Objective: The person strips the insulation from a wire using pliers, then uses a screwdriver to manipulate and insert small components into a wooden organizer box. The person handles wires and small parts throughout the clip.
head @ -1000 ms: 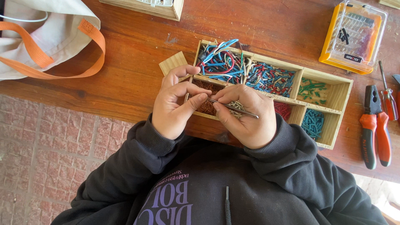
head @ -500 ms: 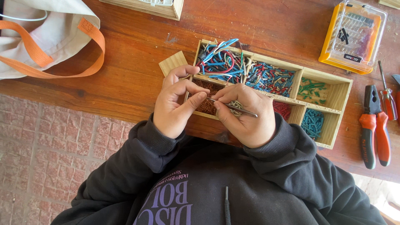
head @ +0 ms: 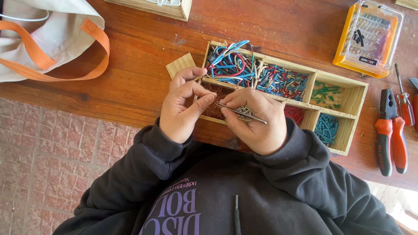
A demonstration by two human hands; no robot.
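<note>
My right hand (head: 257, 124) grips metal tweezers (head: 241, 112), their tips pointing left toward my left thumb. My left hand (head: 183, 106) has its fingers curled with thumb and forefinger pinched together at the tweezer tips; whatever it pinches is too small to make out. Both hands hover over the near-left compartment of a wooden divided tray (head: 360, 102), which holds brown wire bits (head: 216, 106). Other compartments hold long coloured wires (head: 230, 63), mixed blue and red pieces (head: 282, 82), green pieces (head: 326, 92), red pieces (head: 295, 115) and teal pieces (head: 326, 128).
A small wooden block (head: 179, 64) lies left of the tray. A cloth bag with orange straps (head: 52, 39) sits far left. A yellow clear-lidded bit case (head: 369, 37), pliers (head: 389, 135) and a screwdriver (head: 402, 95) lie right. A wooden box (head: 161, 6) is at the back.
Hands stay in nearly the same place over the tray; only slight finger shifts show at the tweezer tips.
</note>
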